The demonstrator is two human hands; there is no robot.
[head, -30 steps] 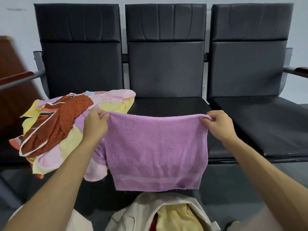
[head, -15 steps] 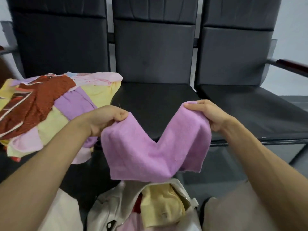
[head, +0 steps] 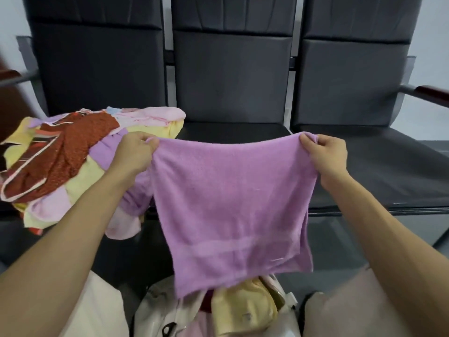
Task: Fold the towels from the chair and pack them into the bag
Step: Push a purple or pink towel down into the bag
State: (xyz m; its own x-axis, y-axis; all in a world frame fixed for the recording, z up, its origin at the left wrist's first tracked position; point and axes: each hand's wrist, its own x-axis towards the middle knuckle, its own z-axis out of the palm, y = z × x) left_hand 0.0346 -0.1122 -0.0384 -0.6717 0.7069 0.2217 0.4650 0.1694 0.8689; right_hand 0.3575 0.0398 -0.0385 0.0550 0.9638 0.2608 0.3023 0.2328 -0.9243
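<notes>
Chairs [head: 233,76] in black fill the back of the view, three seats in a row. The left seat carries the pile of unfolded towels [head: 60,161], red, yellow, pink and lilac. In front of the middle seat hangs the purple towel [head: 230,203], spread flat and seemingly doubled. Its lower edge sits just above the open white bag [head: 155,310], where a yellow towel [head: 243,305] already lies. The left hand [head: 132,156] pinches the top left corner and the right hand [head: 325,156] the top right, both clenched on cloth. To fold well, I judge the top edge should be held taut and level. The two corners should then meet squarely so the side edges match.
</notes>
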